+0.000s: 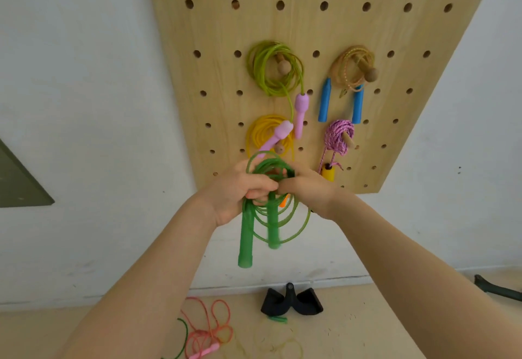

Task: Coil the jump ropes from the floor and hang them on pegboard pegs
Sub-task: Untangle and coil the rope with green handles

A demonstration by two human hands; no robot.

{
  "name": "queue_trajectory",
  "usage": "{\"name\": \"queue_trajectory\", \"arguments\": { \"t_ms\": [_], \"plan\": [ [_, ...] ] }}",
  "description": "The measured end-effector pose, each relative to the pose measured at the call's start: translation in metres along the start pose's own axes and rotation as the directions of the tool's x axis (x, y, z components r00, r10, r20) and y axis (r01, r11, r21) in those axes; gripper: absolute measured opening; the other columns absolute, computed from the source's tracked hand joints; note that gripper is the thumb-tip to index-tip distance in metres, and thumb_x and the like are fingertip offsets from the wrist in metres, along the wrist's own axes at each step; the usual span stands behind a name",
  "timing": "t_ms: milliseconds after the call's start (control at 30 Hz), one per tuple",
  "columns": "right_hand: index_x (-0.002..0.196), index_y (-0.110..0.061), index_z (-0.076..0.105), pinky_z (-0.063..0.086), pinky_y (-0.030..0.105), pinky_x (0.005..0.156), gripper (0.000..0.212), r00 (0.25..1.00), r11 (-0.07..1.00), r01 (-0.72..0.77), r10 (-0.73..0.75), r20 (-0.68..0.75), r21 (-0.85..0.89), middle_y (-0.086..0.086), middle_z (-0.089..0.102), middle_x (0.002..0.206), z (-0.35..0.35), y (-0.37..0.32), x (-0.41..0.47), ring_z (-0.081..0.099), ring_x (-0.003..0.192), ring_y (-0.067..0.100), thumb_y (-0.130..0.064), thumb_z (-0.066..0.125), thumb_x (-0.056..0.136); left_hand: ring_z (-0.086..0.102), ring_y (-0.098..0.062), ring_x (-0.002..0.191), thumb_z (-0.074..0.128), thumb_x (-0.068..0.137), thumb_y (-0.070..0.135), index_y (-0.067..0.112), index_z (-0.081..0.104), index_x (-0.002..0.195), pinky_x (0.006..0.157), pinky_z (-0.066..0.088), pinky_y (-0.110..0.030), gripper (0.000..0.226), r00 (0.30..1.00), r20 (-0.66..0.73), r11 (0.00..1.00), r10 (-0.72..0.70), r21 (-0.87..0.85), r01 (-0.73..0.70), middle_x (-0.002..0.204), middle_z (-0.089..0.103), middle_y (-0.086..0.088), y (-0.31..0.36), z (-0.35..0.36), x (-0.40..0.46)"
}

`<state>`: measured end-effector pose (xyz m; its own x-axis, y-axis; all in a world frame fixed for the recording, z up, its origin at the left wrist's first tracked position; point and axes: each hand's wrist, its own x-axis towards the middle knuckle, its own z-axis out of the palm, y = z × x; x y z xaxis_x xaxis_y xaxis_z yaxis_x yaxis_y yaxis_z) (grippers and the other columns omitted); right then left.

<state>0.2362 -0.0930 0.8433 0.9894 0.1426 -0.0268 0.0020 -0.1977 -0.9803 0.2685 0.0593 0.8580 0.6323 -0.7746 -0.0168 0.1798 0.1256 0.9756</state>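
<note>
Hands (278, 189) gripping green rope (271, 211), pegboard (310, 25) behind

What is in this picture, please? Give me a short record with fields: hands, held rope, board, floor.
hands: left hand and right hand both grip the green jump rope in front of the pegboard
held rope: coiled, two green handles hanging down
board: four coiled ropes on pegs: lime rope with pink handles, tan rope with blue handles, yellow rope, pink braided rope
floor: pink rope lying loose, black object near the wall
</note>
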Motion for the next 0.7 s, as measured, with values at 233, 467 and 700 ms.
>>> {"name": "queue_trajectory", "arguments": {
  "t_ms": [233, 467, 700],
  "plan": [
    [0.123, -0.018, 0.055, 0.05, 0.024, 0.062, 0.06, 0.99, 0.942, 0.013, -0.06, 0.13, 0.335, -0.006, 0.07, 0.096, -0.025, 0.001, -0.024, 0.066, 0.079, 0.009, -0.054, 0.062, 0.075, 0.021, -0.002, 0.037, 0.057, 0.085, 0.001, 0.002, 0.061, 0.103, 0.045, 0.018, -0.017, 0.018, 1.0, -0.002, 0.995, -0.008, 0.104, 0.008, 0.043, 0.029, 0.013, 0.009, -0.001, 0.015],
    [0.097, -0.014, 0.062, 0.04, 0.03, 0.083, 0.052, 0.914, 0.881, 0.094, -0.261, -0.31, -0.464, -0.007, 0.056, 0.082, -0.037, 0.005, -0.026, 0.053, 0.085, 0.015, -0.046, 0.022, 0.097, 0.019, 0.002, 0.029, 0.051, 0.088, 0.008, 0.017, 0.051, 0.074, 0.038, 0.018, -0.014, 0.017, 0.995, -0.091, 0.994, -0.044, -0.102, 0.035, 0.041, 0.023, 0.014, 0.019, 0.021, 0.033],
    [0.128, -0.017, 0.049, 0.041, 0.036, 0.1, 0.044, 0.957, 0.972, -0.166, 0.119, -0.264, -0.166, 0.013, 0.049, 0.131, -0.081, 0.011, -0.027, 0.05, 0.115, 0.025, -0.045, 0.039, 0.096, 0.023, 0.0, 0.034, 0.045, 0.095, 0.01, 0.013, 0.047, 0.086, 0.042, 0.03, -0.015, 0.01, 0.991, -0.131, 0.999, 0.036, 0.0, -0.036, 0.043, 0.028, 0.013, 0.023, 0.055, 0.071]
  ]
}}
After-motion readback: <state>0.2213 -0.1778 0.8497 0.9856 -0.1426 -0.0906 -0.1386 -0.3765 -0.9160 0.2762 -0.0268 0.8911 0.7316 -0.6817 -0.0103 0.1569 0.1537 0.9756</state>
